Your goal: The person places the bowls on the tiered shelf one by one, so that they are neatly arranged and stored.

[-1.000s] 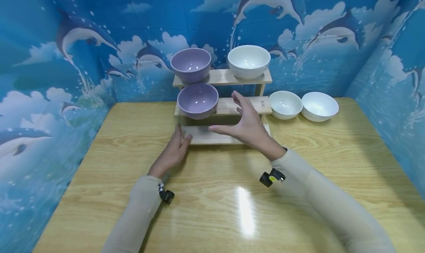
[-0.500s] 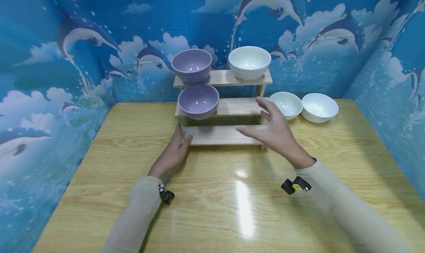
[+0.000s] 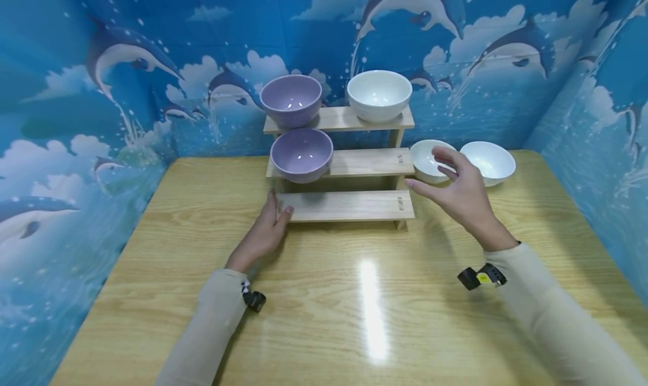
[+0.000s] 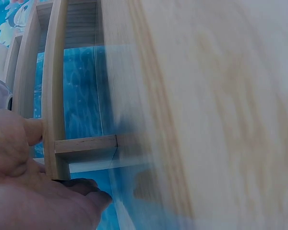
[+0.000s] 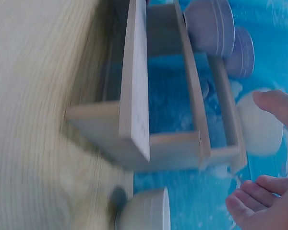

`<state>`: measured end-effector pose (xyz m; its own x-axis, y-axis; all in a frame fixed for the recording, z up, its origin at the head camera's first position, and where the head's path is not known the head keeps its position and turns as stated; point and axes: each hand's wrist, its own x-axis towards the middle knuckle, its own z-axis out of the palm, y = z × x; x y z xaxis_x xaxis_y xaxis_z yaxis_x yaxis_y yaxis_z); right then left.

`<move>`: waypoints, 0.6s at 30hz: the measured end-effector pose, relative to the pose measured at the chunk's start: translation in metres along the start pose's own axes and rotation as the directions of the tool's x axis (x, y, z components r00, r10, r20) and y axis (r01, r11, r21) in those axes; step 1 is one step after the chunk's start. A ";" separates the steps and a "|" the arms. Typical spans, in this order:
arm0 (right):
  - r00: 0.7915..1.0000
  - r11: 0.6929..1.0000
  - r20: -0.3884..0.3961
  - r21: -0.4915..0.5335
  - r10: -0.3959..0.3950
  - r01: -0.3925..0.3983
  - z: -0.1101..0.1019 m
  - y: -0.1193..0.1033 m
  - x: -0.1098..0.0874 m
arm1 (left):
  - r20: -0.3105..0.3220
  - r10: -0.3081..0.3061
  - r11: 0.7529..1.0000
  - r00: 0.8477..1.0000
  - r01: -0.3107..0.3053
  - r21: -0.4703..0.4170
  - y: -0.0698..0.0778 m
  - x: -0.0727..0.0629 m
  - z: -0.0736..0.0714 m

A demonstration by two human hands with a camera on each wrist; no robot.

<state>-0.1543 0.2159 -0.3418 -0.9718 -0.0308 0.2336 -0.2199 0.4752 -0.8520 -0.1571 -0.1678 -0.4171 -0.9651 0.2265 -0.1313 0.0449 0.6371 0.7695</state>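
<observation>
My left hand [image 3: 260, 231] holds the left end of the lowest step of a three-step wooden display stand [image 3: 349, 206]. In the left wrist view its thumb [image 4: 33, 130] lies over the board's end and its fingers [image 4: 89, 189] reach along the other side. My right hand [image 3: 466, 197] is in the air with thumb and fingers spread, holding nothing. It overlaps a white bowl [image 3: 424, 164] standing on the table by the stand's right side. A second white bowl [image 3: 488, 158] sits just right of that one, partly behind the hand.
A purple bowl [image 3: 292, 96] and a white bowl [image 3: 379, 93] rest on the top step. Another purple bowl [image 3: 302, 155] occupies the left of the middle step. Dolphin-printed cloth [image 3: 228, 26] surrounds the wood-grain table [image 3: 314, 313] at the back and sides.
My right hand has moved to the right, from in front of the stand's middle to the white bowls on the table. The left hand and the bowls have stayed put.
</observation>
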 end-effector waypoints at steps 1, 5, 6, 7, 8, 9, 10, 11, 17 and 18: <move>1.000 1.000 -0.011 -0.008 0.005 -0.006 -0.003 0.003 0.001 | 0.000 -0.001 1.000 1.000 0.001 0.001 0.000 0.000 0.000; 0.998 0.998 -0.064 -0.064 0.023 -0.027 -0.014 0.013 0.003 | 0.001 -0.006 1.000 1.000 0.006 0.004 0.000 0.000 0.000; 0.997 0.996 -0.077 -0.079 0.026 -0.032 -0.016 0.015 0.004 | 0.001 -0.008 1.000 1.000 0.008 0.005 0.000 0.000 0.000; 0.996 0.995 -0.089 -0.092 0.030 -0.038 -0.018 0.018 0.004 | 0.001 -0.009 1.000 1.000 0.009 0.005 0.000 -0.001 0.000; 0.994 0.993 -0.100 -0.108 0.034 -0.045 -0.021 0.020 0.005 | 0.000 -0.010 1.000 1.000 0.010 0.005 0.001 -0.001 0.000; 0.993 0.991 -0.109 -0.125 0.039 -0.053 -0.023 0.023 0.006 | 0.001 -0.011 1.000 1.000 0.011 0.004 0.001 -0.001 0.000; 0.992 0.989 -0.117 -0.134 0.048 -0.064 -0.026 0.026 0.006 | 0.002 -0.012 1.000 1.000 0.012 0.005 0.001 -0.001 0.000; 0.991 0.986 -0.126 -0.149 0.055 -0.073 -0.029 0.029 0.007 | 0.002 -0.013 1.000 1.000 0.013 0.005 0.001 -0.001 0.000; 0.981 0.968 -0.163 -0.206 0.109 -0.142 -0.046 0.049 0.011 | 0.000 -0.016 1.000 1.000 0.016 0.010 0.001 -0.001 -0.001; 0.978 0.965 -0.167 -0.210 0.122 -0.156 -0.048 0.052 0.012 | -0.001 -0.016 1.000 1.000 0.016 0.011 0.001 -0.001 -0.001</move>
<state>-0.1731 0.2828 -0.3610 -0.9634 0.1749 0.2032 -0.0427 0.6483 -0.7602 -0.1563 -0.1677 -0.4155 -0.9659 0.2157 -0.1435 0.0320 0.6488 0.7603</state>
